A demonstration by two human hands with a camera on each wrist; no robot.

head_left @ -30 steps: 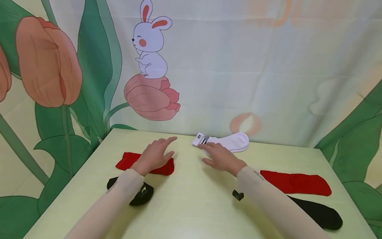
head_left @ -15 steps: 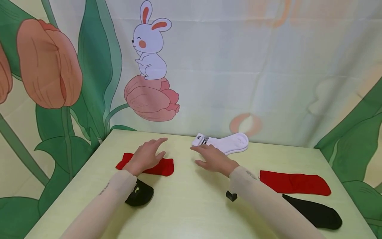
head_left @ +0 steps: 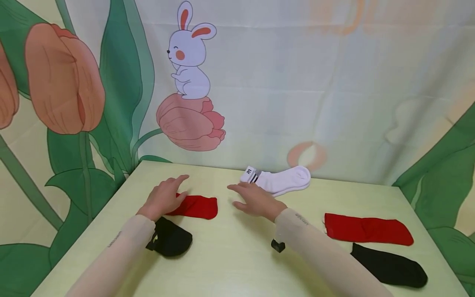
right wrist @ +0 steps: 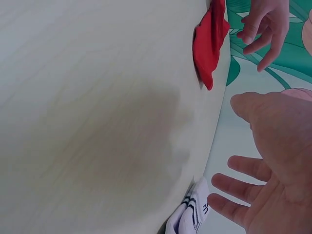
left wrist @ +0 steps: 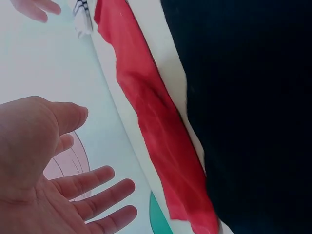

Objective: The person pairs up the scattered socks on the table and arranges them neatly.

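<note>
Hovering to the left of the white socks [head_left: 283, 180], my left hand [head_left: 162, 199] held nothing, its fingers loosely extended above the left red sock [head_left: 198, 207]. My right hand [head_left: 257, 200] was released too, poised just in front of the white socks' striped cuff, thumb spread from the fingers. The white socks lay flat, 1 on the other, at the far side of the desk [head_left: 222, 258]. In front and to the left of them lay the left red sock, then the left black sock [head_left: 174, 240], rumpled at its cuff; in front and to the right lay the right red sock [head_left: 371, 229] and the right black sock [head_left: 393, 266].

I judged every sock light, limp and in no danger of breaking. The white socks looked thicker, their layers liable to slide apart, so I favoured pinching both at the striped cuff. The red and black cloth looked thinner; I thought a raised edge or fold would offer better purchase than the flat middle.
</note>
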